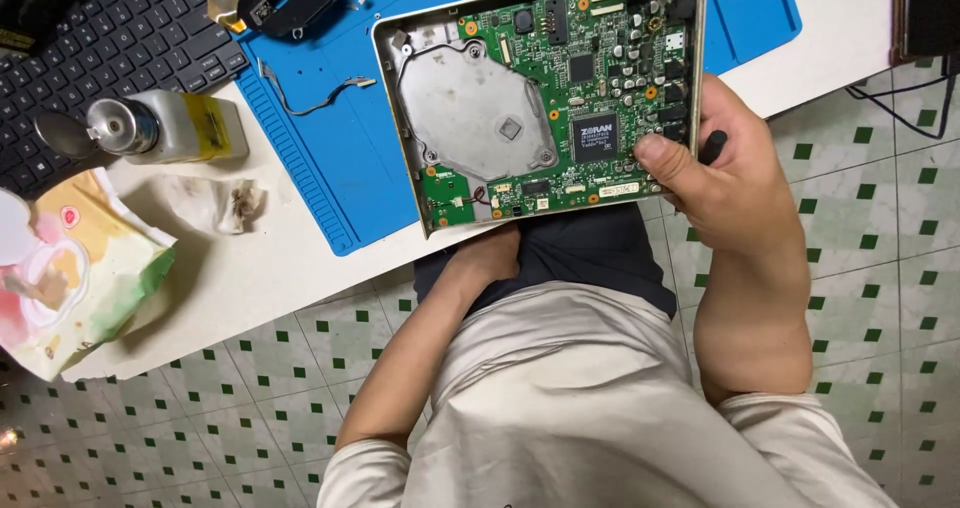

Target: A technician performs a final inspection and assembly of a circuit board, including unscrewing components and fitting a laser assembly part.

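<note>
A white table (300, 268) is seen from above. A blue mat (340, 158) is laid flat on it. A black keyboard (110, 38) is set at the far left corner. A small white bottle (165, 126) with a shiny metal top is laid on its side just beside the keyboard. A dirty, crumpled tissue (215, 205) is left near the bottle. A soft pack of wipes (70, 273) with pink, yellow and green colours is placed at the left edge. An open metal case with a green board (545, 88) inside is rested on the mat and sticks out over the table's near edge. Under the table, a tiled floor (870, 168) with little green squares is seen
</note>
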